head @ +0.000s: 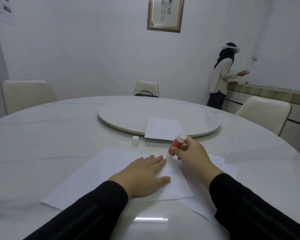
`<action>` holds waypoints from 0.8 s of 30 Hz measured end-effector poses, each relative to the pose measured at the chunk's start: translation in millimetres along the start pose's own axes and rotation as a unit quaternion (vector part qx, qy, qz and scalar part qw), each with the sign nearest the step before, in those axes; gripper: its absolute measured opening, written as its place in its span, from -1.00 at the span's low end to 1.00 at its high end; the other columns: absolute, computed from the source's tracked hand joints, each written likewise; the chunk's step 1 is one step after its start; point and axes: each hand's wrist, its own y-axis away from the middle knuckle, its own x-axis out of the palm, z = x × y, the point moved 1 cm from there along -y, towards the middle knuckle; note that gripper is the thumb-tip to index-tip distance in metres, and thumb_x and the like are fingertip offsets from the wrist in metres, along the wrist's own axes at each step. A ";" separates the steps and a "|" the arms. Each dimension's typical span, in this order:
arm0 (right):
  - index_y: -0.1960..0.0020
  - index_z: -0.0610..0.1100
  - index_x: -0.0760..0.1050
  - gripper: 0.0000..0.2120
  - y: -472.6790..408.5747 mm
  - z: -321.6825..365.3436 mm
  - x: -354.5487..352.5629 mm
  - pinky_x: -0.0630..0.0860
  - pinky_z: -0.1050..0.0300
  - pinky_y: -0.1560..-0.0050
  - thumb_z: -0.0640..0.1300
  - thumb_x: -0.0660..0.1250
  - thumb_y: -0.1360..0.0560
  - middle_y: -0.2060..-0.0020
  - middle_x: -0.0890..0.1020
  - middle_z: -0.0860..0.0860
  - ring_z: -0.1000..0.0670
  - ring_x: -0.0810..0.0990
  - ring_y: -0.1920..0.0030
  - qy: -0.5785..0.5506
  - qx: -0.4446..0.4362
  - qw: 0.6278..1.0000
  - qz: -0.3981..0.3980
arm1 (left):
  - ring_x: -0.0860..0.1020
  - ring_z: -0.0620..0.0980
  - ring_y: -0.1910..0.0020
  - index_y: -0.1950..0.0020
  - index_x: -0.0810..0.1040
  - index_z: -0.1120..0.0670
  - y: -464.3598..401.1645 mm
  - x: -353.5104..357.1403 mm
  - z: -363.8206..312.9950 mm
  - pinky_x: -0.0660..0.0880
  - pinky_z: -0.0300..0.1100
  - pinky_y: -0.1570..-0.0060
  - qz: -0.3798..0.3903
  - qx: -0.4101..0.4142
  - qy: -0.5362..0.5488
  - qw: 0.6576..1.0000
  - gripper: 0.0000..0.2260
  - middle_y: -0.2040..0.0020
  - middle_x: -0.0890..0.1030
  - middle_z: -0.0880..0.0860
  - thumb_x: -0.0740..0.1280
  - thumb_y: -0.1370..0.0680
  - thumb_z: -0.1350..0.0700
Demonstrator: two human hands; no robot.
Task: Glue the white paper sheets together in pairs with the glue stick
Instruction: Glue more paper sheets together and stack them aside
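Note:
A white paper sheet (97,174) lies on the round table in front of me, with my left hand (144,175) pressing flat on it, fingers straight. My right hand (192,156) grips a red and white glue stick (176,146), tilted, its lower tip touching the sheet just beyond my left fingertips. Another white sheet (220,163) sticks out from under the first one on the right. A third sheet (163,129) lies farther back, partly on the turntable. The glue stick's white cap (135,140) stands upright on the table, left of the glue stick.
A white round turntable (128,116) sits at the table's middle. Cream chairs (28,94) stand around the table, one with a black bag (146,94). A person (222,75) stands at a counter at the far right.

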 end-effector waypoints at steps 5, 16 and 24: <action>0.08 -0.08 0.51 -0.93 -4.1 -0.4 3.9 0.38 0.32 0.22 -0.21 0.34 -0.46 0.19 0.62 0.06 0.15 0.54 0.17 0.103 -0.049 0.993 0.018 | -0.13 -0.16 -0.51 -0.54 -0.10 -0.12 -0.1 0.5 -0.9 -0.18 -0.15 -0.45 0.002 -0.002 -0.008 1.000 -0.42 -0.55 -0.10 -0.17 -0.03 -0.57 -0.26; 0.11 0.00 0.52 -0.93 29.9 -0.9 -20.7 0.40 0.35 0.19 -0.16 0.37 -0.46 0.17 0.62 0.11 0.16 0.56 0.14 0.147 -0.072 0.986 0.040 | -0.12 -0.16 -0.51 -0.54 -0.09 -0.11 1.0 0.0 -2.0 -0.16 -0.14 -0.47 0.003 -0.006 -0.007 1.000 -0.41 -0.55 -0.10 -0.16 -0.02 -0.56 -0.26; 0.20 0.10 0.49 -0.86 89.7 6.3 -39.7 0.37 0.37 0.29 -0.11 0.37 -0.46 0.25 0.63 0.14 0.19 0.50 0.31 0.174 -0.106 0.977 0.065 | -0.12 -0.17 -0.51 -0.54 -0.08 -0.10 1.8 -1.4 -3.0 -0.16 -0.16 -0.46 0.008 -0.009 -0.004 1.000 -0.41 -0.55 -0.10 -0.17 -0.01 -0.57 -0.25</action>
